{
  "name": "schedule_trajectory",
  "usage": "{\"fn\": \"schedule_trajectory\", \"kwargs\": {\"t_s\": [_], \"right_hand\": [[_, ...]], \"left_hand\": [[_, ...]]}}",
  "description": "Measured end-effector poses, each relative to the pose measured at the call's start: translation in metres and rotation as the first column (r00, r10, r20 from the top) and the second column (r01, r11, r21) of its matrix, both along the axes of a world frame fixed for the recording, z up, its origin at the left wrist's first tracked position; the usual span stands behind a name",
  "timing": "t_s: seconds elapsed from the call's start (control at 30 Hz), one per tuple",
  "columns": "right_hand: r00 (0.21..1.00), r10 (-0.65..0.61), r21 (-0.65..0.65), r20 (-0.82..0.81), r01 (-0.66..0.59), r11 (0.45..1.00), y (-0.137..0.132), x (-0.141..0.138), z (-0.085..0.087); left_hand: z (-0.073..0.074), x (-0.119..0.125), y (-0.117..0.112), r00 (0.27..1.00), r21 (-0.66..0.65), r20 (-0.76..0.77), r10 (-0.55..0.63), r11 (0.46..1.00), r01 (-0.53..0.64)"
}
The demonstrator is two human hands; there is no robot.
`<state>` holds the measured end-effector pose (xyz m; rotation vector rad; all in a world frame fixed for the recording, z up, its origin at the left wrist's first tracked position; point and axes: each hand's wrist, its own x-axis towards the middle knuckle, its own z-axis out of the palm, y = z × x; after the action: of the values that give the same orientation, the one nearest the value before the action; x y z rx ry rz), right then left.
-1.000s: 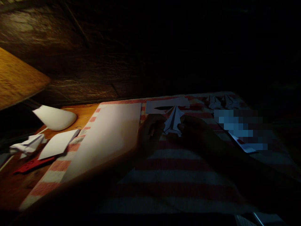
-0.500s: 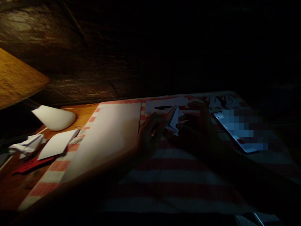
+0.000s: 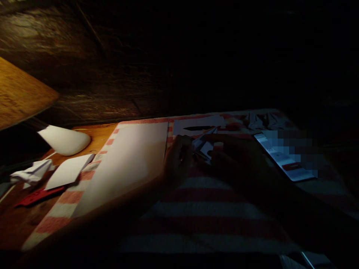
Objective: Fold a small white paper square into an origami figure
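Observation:
A small folded white paper piece [image 3: 204, 148] is held between my two hands above the striped cloth. My left hand [image 3: 181, 153] is closed on its left side, fingers curled. From the right, my right hand [image 3: 228, 153] grips the paper's other side; deep shadow hides most of its fingers. Just beyond the hands lies a flat white paper strip [image 3: 182, 125] with a dark-bladed knife [image 3: 193, 128] on it. A large white sheet [image 3: 126, 160] rests left of my left hand.
Folded paper figures [image 3: 254, 121] sit at the back right, above a lit phone [image 3: 286, 158]. At left are a white lamp-like object [image 3: 66, 140], a crumpled folded paper [image 3: 32, 172], a curved white card [image 3: 70, 172] and a red object [image 3: 39, 196]. A striped cloth [image 3: 174, 224] covers the table.
The folded paper has turned and tilted between my hands, its tall point now leaning right. My right hand has lowered and drawn in its fingers around it. The phone's display looks different.

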<state>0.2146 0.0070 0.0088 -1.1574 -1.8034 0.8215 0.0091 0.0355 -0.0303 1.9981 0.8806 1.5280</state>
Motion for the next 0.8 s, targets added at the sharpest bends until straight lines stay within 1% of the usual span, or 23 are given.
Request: {"fn": "schedule_trajectory", "kwargs": {"t_s": [0.1,0.2,0.33,0.43,0.5,0.67,0.8], "right_hand": [[0.992,-0.044,0.109,0.115,0.032,0.994,0.002,0.003,0.003],[0.979,-0.08,0.193,0.189,0.043,0.98,0.005,0.005,0.003],[0.977,-0.119,0.229,0.18,0.076,0.97,0.005,0.005,0.001],[0.979,-0.124,0.256,0.159,0.081,0.963,0.006,0.004,-0.002],[0.986,-0.101,0.242,0.132,0.067,0.968,0.007,0.004,-0.004],[0.998,-0.053,0.103,0.02,0.051,0.993,0.007,0.004,0.0],[0.997,-0.068,0.11,0.029,0.065,0.992,0.004,0.004,0.005]], "left_hand": [[0.006,-0.001,-0.001,0.998,0.053,-0.062,-0.01,0.999,0.013],[0.012,-0.001,-0.003,0.997,0.088,-0.078,-0.013,0.996,0.02],[0.015,-0.001,-0.005,0.995,0.081,-0.1,0.024,0.997,-0.016],[0.015,-0.001,-0.005,0.99,0.049,-0.139,-0.003,0.999,0.01],[0.015,-0.002,-0.005,0.985,0.025,-0.162,-0.056,0.998,0.061],[0.013,-0.004,-0.001,0.966,-0.036,-0.15,-0.209,0.978,0.206],[0.009,-0.007,0.003,0.951,-0.152,-0.108,-0.288,0.951,0.271]]}}
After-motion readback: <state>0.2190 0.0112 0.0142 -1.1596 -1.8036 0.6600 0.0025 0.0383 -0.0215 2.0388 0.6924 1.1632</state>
